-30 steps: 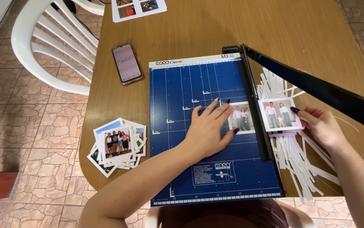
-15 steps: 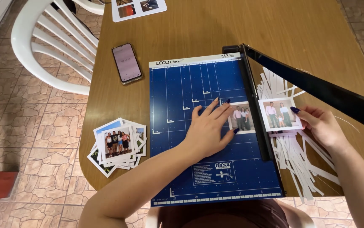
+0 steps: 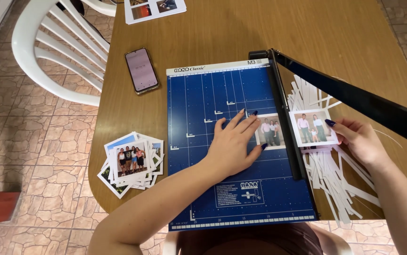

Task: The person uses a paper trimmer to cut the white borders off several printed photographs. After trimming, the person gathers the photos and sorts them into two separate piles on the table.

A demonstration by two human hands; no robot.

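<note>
**Photo sheet straddles the cutting edge, one hand on each side**

Wooden tabletop (image 3: 222,33) fills the frame, tiled floor and a white plastic chair (image 3: 57,52) off to the upper left. Centre stage sits a blue guillotine paper trimmer (image 3: 213,156), its black blade arm (image 3: 354,101) raised and running diagonally out to the right edge.

Left hand (image 3: 234,146) lies flat and spread on the blue board, fingertips pressing down the left part of a photo print (image 3: 272,132) just left of the cutting edge. Right hand (image 3: 361,139) pinches the other photo (image 3: 313,127) of the strip from the right, thumb on top, beyond the edge. So the strip's long axis runs left to right, square across the cutting rail, which runs up and down the frame between both hands.

Under and around the right hand, a heap of white paper trimmings (image 3: 328,174) crowds the tabletop. Open room lies left: a fanned stack of cut photos (image 3: 130,163) at lower left, a smartphone (image 3: 141,71) above it, well apart. More uncut photo sheets (image 3: 154,8) peek in at top.
</note>
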